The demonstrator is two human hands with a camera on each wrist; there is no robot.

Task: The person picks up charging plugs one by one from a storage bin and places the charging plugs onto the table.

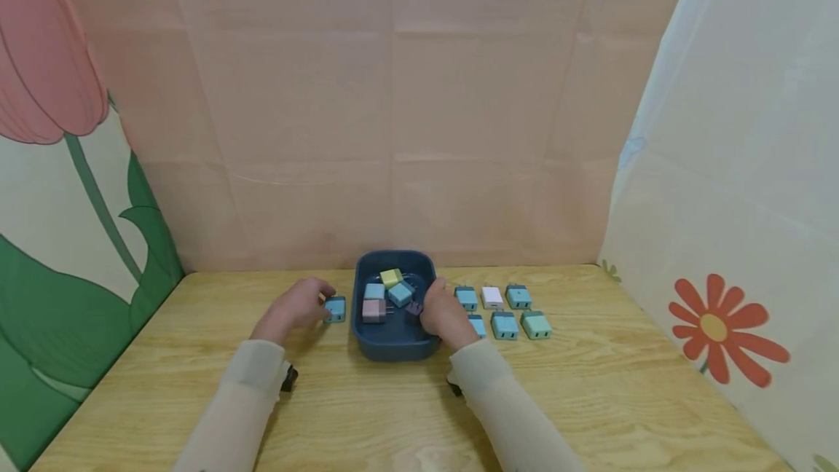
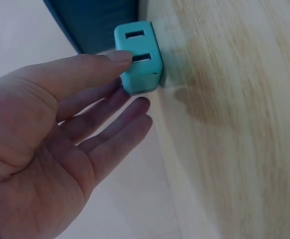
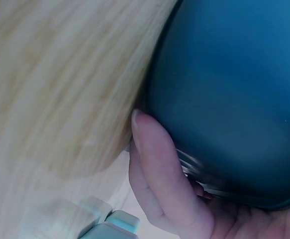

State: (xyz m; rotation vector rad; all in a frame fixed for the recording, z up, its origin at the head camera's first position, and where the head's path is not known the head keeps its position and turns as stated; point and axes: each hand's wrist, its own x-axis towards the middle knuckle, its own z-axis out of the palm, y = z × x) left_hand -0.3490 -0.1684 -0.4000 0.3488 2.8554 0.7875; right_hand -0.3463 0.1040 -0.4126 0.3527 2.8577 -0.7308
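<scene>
My left hand (image 1: 301, 304) is at a blue two-port USB wall charger (image 1: 335, 309) on the table, just left of a dark blue bin (image 1: 396, 352). In the left wrist view, the thumb (image 2: 92, 72) presses the charger's port face, with fingertips behind it; the other fingers are loosely bent. My right hand (image 1: 446, 314) grips the bin's right wall, its fingers curled at the rim. In the right wrist view, fingers (image 3: 159, 164) lie against the outer wall. Inside the bin are yellow (image 1: 391, 278), pink (image 1: 374, 311) and blue (image 1: 400, 294) chargers. A dark purple charger (image 1: 414, 308) shows beside the right hand.
Right of the bin, several chargers stand in two rows, among them a white charger (image 1: 492, 298) and a green charger (image 1: 536, 325). The right forearm partly covers a blue one (image 1: 477, 325). The wooden table (image 1: 367, 414) meets a pink backdrop (image 1: 393, 130) behind.
</scene>
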